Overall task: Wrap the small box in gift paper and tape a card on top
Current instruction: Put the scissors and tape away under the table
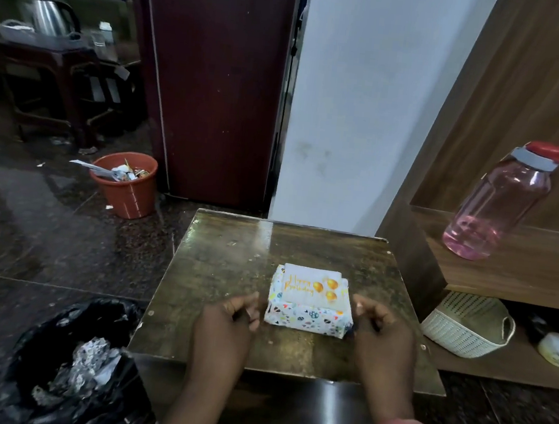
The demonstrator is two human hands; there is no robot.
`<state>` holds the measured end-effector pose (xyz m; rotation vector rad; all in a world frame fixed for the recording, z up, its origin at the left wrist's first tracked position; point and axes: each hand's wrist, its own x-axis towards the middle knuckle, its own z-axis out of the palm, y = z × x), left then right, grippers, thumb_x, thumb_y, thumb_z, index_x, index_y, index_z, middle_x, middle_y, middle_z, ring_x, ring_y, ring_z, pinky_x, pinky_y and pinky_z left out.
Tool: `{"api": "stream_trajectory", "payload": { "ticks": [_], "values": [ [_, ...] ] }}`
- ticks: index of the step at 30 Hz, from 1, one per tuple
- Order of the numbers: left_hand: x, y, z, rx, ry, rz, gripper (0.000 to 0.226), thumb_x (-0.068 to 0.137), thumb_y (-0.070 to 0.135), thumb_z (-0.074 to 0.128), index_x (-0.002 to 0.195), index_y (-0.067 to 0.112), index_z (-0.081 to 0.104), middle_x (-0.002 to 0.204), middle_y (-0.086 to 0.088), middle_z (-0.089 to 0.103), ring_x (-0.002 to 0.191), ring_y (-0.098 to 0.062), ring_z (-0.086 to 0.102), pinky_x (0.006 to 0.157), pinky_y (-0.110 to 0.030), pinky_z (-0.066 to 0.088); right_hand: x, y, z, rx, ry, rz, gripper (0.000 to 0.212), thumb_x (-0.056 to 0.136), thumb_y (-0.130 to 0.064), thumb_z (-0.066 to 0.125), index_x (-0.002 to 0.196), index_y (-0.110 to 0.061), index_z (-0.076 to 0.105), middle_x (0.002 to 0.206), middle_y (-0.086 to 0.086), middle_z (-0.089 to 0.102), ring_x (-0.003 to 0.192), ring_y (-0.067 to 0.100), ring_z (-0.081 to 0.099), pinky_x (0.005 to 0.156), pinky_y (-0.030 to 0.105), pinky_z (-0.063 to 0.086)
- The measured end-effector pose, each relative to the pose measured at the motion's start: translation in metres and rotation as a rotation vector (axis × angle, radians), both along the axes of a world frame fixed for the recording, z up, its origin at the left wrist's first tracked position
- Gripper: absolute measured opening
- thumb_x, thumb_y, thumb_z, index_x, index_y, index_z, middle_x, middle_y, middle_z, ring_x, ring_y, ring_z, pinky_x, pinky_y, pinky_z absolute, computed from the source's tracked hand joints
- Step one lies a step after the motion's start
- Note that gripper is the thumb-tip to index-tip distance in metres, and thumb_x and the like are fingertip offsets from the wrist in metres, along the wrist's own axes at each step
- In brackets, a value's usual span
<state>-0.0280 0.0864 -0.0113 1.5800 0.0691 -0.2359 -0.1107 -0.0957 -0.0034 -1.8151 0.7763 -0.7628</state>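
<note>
On the tabletop [224, 268] sits the wrapped box [306, 316], a birthday card [313, 288] on top; left hand [228, 324] and right hand [384, 336] flank it, each grip loosely curled, holding nothing.

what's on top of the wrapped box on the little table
A Happy Birthday card with gold balloons lies flat on the wrapped box. Any tape holding it is too faint to make out, and the box itself is hidden under the paper.
</note>
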Motion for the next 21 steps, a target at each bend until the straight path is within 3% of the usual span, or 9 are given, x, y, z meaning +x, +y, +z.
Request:
{"api": "stream_trajectory", "payload": {
  "ticks": [3,5,7,10,13,15,17,21],
  "values": [
    [0.006,0.014,0.014,-0.225,0.139,0.068,0.02,0.099,-0.008,0.058,0.109,0.001,0.072,0.094,-0.008,0.077,0.089,-0.018,0.073,0.074,-0.02,0.062,-0.004,0.021,0.027,-0.16,-0.109,0.022,0.027,0.094,-0.004,0.068,0.098,-0.029,0.077,0.098,-0.012,0.074,0.093,0.012,0.071,0.086,0.037,0.057],
    [0.007,0.028,0.023,-0.367,0.235,0.023,0.021,0.1,-0.009,0.054,0.109,-0.001,0.071,0.094,-0.015,0.078,0.087,-0.021,0.075,0.07,-0.021,0.063,0.006,0.059,0.04,-0.254,-0.078,0.27,0.03,0.092,-0.001,0.068,0.101,-0.028,0.078,0.095,-0.014,0.072,0.087,0.009,0.069,0.081,0.037,0.058],
    [0.008,0.044,0.031,-0.456,0.321,-0.086,0.027,0.101,-0.012,0.047,0.111,-0.003,0.07,0.092,-0.017,0.079,0.075,-0.016,0.076,0.063,-0.018,0.061,0.019,0.105,0.037,-0.39,0.09,0.538,0.035,0.088,-0.004,0.059,0.108,-0.028,0.076,0.1,-0.01,0.067,0.092,0.01,0.065,0.084,0.033,0.055],
    [0.013,0.075,0.041,-0.428,0.341,-0.165,0.035,0.099,-0.015,0.04,0.114,-0.002,0.07,0.084,-0.015,0.078,0.064,-0.011,0.073,0.056,-0.017,0.057,0.045,0.15,0.038,-0.58,0.207,0.65,0.037,0.088,-0.006,0.053,0.114,-0.023,0.072,0.111,-0.003,0.059,0.101,0.019,0.06,0.086,0.029,0.05],
    [0.02,0.108,0.045,-0.36,0.355,-0.158,0.032,0.099,-0.012,0.04,0.115,-0.003,0.066,0.067,-0.011,0.071,0.05,-0.011,0.066,0.046,-0.019,0.052,0.065,0.173,0.045,-0.594,0.271,0.747,0.035,0.089,-0.009,0.057,0.116,-0.027,0.07,0.101,-0.006,0.051,0.094,0.018,0.058,0.062,0.013,0.036],
    [0.027,0.13,0.043,-0.358,0.381,-0.106,0.028,0.098,-0.009,0.04,0.113,-0.001,0.063,0.079,-0.018,0.068,0.06,-0.019,0.065,0.054,-0.026,0.054,0.079,0.193,0.045,-0.632,0.271,0.847,0.035,0.083,-0.004,0.061,0.11,-0.022,0.073,0.098,-0.002,0.055,0.087,0.021,0.06,0.063,0.02,0.043],
    [0.033,0.146,0.043,-0.406,0.427,-0.071,0.029,0.093,-0.003,0.037,0.106,0.005,0.061,0.087,-0.02,0.057,0.068,-0.022,0.056,0.065,-0.032,0.045,0.096,0.21,0.038,-0.608,0.27,0.88,0.026,0.082,-0.001,0.06,0.098,-0.015,0.074,0.093,0.001,0.056,0.081,0.022,0.06,0.069,0.029,0.047],
    [0.042,0.182,0.041,-0.66,0.477,0.148,0.041,0.077,0.0,0.036,0.107,0.001,0.063,0.062,-0.007,0.062,0.059,-0.019,0.063,0.082,-0.037,0.047,0.139,0.25,0.021,-0.46,0.283,0.905,0.022,0.083,0.001,0.061,0.091,-0.016,0.072,0.101,0.007,0.063,0.09,0.023,0.063,0.075,0.025,0.046]
  ]
}}
